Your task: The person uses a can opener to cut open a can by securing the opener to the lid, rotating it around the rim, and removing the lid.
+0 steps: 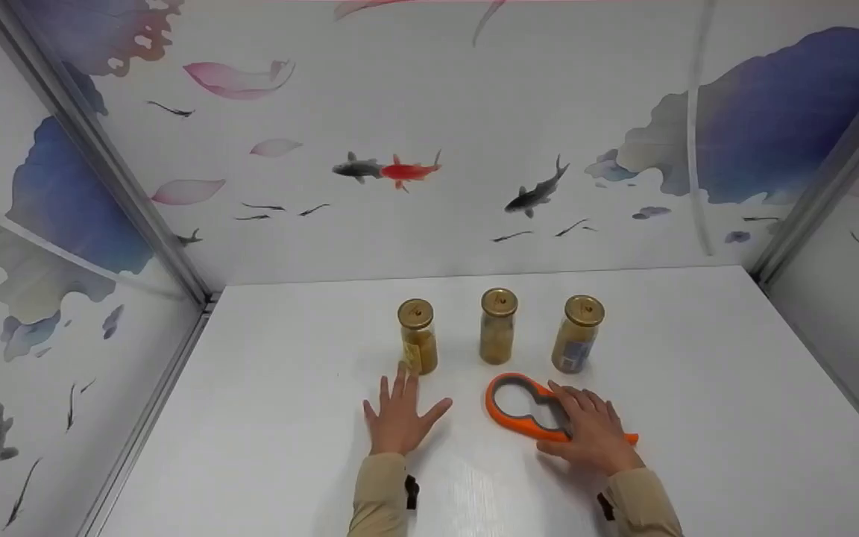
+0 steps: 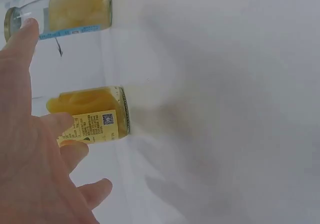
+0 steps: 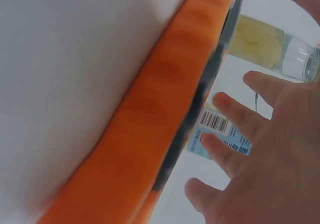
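Three glass jars with gold lids stand upright in a row. The left jar (image 1: 420, 347) has yellow contents and a yellow label (image 2: 102, 126); the middle jar (image 1: 497, 339) is pale yellow inside; a blue-and-white label marks the right jar (image 1: 576, 339). My left hand (image 1: 398, 424) is spread with straight fingers, its fingertips overlapping the base of the left jar in the head view. An orange jar opener (image 1: 517, 424) with a grey inner lining lies in front of the middle and right jars. Over its handle end is my right hand (image 1: 593, 436), fingers extended and apart, not curled round it.
The white tabletop (image 1: 265, 418) carries the jars and opener. Behind it rises a white panel (image 1: 459, 239) printed with fish and petals. Similar side panels stand left and right, joined by grey metal posts (image 1: 94, 142).
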The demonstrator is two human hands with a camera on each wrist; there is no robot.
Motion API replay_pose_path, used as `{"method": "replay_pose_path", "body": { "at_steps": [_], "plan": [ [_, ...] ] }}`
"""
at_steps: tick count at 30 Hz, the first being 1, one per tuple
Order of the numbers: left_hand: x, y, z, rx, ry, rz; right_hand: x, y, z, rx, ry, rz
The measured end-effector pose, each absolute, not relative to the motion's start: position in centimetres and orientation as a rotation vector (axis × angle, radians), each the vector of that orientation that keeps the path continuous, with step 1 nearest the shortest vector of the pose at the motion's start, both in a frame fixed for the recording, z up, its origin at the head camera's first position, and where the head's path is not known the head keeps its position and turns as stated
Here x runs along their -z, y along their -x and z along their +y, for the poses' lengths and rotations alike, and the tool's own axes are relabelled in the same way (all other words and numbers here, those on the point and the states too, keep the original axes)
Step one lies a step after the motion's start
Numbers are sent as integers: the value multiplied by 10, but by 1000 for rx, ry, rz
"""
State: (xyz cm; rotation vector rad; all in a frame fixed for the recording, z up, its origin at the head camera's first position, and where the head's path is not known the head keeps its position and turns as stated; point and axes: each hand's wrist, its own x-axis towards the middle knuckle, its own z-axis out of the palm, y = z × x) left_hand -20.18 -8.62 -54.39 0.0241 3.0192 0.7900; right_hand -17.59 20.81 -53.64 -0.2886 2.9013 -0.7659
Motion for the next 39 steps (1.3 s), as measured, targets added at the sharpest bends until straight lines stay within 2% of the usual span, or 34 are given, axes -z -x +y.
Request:
{"method": "replay_pose_path", "body": {
  "at_steps": [7, 12, 17, 29, 39],
  "plan": [
    [546, 215, -91, -985, 8, 2942, 538, 176, 224, 712, 100, 2805],
    [547, 230, -89, -1177, 136, 2886, 540, 177, 230, 684, 70, 2806],
    [545, 247, -85, -1337, 269, 2845, 540, 181, 230, 675, 93, 2773],
    [539, 271, -84, -1584, 328, 2722, 536, 186, 242, 538, 199, 2811],
    [549, 288, -89, -1864, 231, 2665, 536, 188, 252, 243, 428, 3005]
  ]
}}
